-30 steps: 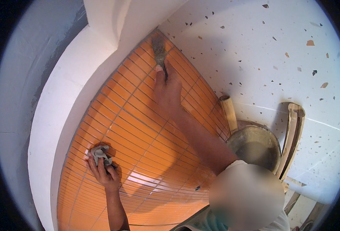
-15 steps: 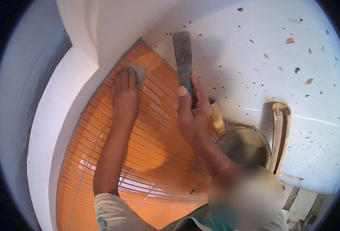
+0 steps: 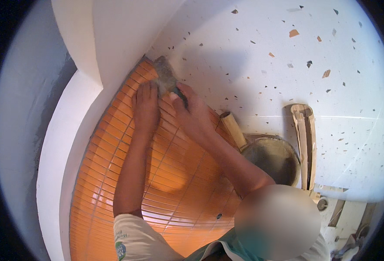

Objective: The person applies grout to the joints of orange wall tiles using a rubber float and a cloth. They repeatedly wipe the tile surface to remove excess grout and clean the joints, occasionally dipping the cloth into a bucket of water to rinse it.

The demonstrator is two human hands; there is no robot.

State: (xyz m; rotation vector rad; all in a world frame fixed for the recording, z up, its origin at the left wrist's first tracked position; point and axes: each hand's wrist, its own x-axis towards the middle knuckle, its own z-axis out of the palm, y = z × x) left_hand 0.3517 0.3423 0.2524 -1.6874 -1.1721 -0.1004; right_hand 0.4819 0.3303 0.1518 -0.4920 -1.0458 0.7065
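Observation:
My right hand (image 3: 194, 115) grips the dark green handle of a putty knife (image 3: 165, 73). Its worn grey blade points up and left, near the far tip of the orange tiled surface (image 3: 126, 143). Close beside it, my left hand (image 3: 146, 108) rests on the narrow tiles, fingers together and pointing away. A soft grey wad (image 3: 161, 88) shows at the thumb side of its fingertips, partly hidden by the hand and the blade; whether it is a sponge or a cloth I cannot tell.
A white curved ledge (image 3: 53, 174) borders the tiles on the left. To the right, a round bucket (image 3: 272, 158) stands beside a short bamboo-like tube (image 3: 233, 129) and a split cardboard tube (image 3: 304, 143). The pale floor (image 3: 261, 65) has scattered dark and orange chips.
My right hand has brought the putty knife left and down, from above the pale floor to beside my left hand. The left hand stays at the tiles. The whole view has shifted slightly.

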